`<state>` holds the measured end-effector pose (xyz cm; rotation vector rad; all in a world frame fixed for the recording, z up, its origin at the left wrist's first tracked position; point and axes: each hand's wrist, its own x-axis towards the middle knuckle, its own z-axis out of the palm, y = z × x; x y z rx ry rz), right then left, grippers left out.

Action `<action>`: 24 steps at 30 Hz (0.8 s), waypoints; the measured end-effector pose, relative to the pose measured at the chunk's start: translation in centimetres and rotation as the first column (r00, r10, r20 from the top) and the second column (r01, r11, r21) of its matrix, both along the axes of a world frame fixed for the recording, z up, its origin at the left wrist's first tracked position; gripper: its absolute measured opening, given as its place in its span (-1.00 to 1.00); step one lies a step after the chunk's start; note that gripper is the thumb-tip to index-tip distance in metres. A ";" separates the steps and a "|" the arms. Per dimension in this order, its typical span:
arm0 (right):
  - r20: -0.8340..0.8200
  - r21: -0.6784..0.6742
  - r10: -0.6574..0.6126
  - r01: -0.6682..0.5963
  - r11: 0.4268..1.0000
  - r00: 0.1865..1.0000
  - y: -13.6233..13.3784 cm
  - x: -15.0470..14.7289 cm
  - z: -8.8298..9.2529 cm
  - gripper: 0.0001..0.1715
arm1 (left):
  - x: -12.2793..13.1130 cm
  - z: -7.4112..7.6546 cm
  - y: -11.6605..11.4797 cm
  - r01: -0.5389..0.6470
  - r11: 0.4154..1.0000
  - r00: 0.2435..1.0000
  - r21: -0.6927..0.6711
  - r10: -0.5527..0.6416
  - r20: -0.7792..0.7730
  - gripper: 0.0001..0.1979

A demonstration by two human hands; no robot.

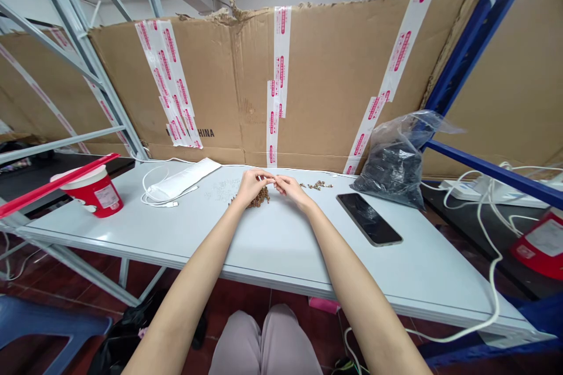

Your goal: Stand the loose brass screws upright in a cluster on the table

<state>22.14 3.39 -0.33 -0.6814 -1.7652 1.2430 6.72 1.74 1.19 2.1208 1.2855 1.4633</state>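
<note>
My left hand (251, 186) and my right hand (289, 188) meet above the middle of the table (277, 246), fingertips pinched close together. Whatever lies between the fingers is too small to make out. Just under and beside my left hand is a heap of small brown pieces (260, 199), partly hidden by that hand. A scatter of tiny clear pieces (223, 188) lies to its left. Right of my right hand is a small group of golden-brown pieces (320, 186).
A black phone (369, 220) and a clear bag of dark material (391, 170) lie on the right. On the left are a red cup (99, 190), a white packet (185, 179) and a white cable (152, 196). A taped cardboard wall (325, 82) stands behind; metal posts flank the table.
</note>
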 end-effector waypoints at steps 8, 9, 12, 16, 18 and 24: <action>0.010 0.078 -0.146 0.145 0.986 0.989 0.4 -0.3 -0.4 -0.48 | 0.3 0.0 -0.1 -0.021 0.999 0.999 0.040 0.023 -0.045 -0.84; 0.016 0.091 -0.169 0.167 0.982 0.986 0.3 -0.4 -0.3 -0.49 | 0.3 0.1 -0.2 -0.031 0.998 0.998 0.046 0.034 -0.056 -0.84; 0.020 0.131 -0.227 0.223 0.966 0.974 0.1 -0.6 0.0 -0.49 | 0.3 0.3 -0.4 -0.069 0.995 0.993 0.072 0.075 -0.088 -0.83; 0.009 0.165 -0.267 0.262 0.951 0.964 -0.4 -0.8 0.4 -0.50 | 0.1 0.5 -0.6 -0.091 0.988 0.985 0.122 0.107 -0.137 -0.83; -0.008 0.180 -0.273 0.270 0.946 0.962 -0.6 -0.9 0.5 -0.51 | 0.1 0.6 -0.7 -0.092 0.984 0.977 0.151 0.118 -0.176 -0.83; -0.041 0.216 -0.304 0.305 0.927 0.952 -1.1 -1.3 0.6 -0.52 | 0.2 1.0 -1.3 -0.094 0.978 0.948 0.188 0.146 -0.284 -0.80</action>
